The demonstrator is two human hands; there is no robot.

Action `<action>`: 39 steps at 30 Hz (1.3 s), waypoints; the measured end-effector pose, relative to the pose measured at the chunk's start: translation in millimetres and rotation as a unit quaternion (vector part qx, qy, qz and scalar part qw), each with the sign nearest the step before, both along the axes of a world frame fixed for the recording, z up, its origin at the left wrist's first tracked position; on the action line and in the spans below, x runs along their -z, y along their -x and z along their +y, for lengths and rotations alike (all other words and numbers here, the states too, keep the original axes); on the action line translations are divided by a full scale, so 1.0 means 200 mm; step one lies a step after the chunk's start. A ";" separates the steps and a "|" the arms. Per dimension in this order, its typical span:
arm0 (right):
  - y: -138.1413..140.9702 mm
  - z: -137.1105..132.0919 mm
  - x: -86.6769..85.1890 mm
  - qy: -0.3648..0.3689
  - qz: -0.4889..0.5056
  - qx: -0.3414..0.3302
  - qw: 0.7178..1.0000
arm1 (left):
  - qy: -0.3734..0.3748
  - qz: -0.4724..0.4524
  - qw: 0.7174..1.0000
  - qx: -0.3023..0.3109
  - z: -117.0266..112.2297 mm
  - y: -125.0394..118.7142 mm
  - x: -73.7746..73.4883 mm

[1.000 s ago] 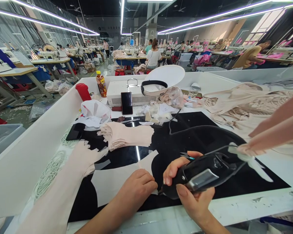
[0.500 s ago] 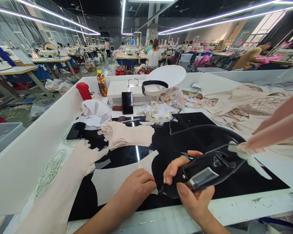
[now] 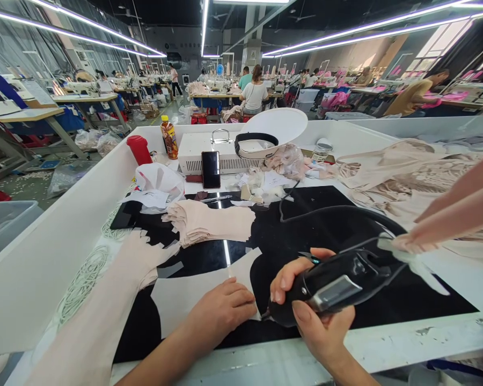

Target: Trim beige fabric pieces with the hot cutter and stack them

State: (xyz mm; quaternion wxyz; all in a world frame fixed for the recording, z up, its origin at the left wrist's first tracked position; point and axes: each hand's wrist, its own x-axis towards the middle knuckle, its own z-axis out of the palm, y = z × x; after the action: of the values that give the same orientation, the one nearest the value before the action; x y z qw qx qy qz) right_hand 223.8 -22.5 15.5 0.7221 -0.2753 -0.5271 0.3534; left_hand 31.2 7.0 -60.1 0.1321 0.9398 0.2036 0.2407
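Note:
A pale, curved fabric piece (image 3: 193,292) lies flat on the black board (image 3: 301,230). My left hand (image 3: 229,305) rests on its right side, fingers slightly bent and pressing down on it. In my right hand (image 3: 317,316) is a black corded handheld tool (image 3: 342,284), its thin metal tip touching or nearly touching the fabric's lower right corner. Small thread snips (image 3: 310,258) with dark blades poke out beside my right fingers, apparently tucked in the same hand. A pink cloth strip (image 3: 446,220) is tied to the tool's rear end and runs up out of view.
Stacked beige pieces (image 3: 213,222) lie behind the fabric, with a long beige length (image 3: 100,300) at left. Farther back are a phone (image 3: 211,169), a white metal box (image 3: 197,153), a bottle (image 3: 168,138) and a red cup (image 3: 139,150). Beige garments (image 3: 410,166) heap at right.
My left hand has shifted very slightly on the fabric. The tool and my right hand hold nearly the same place.

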 end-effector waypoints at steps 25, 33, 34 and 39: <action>-0.01 0.01 0.00 0.009 0.012 0.002 1.000 | -0.021 0.020 0.999 0.017 0.00 0.04 0.01; 0.00 0.02 0.01 0.010 0.027 0.003 1.000 | -0.023 0.013 1.000 0.015 0.00 0.04 0.02; 0.00 0.02 0.01 0.012 0.027 0.003 1.000 | -0.024 0.013 1.000 0.014 0.00 0.03 0.02; 0.00 0.02 0.01 0.012 0.024 0.001 1.000 | -0.024 0.012 1.000 0.014 -0.01 0.03 0.02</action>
State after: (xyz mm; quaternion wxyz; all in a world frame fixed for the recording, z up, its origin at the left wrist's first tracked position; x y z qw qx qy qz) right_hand 223.5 -18.8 12.5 0.7316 -0.2759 -0.5054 0.3649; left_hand 25.2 5.9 -63.8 0.1105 0.9483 0.1857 0.2324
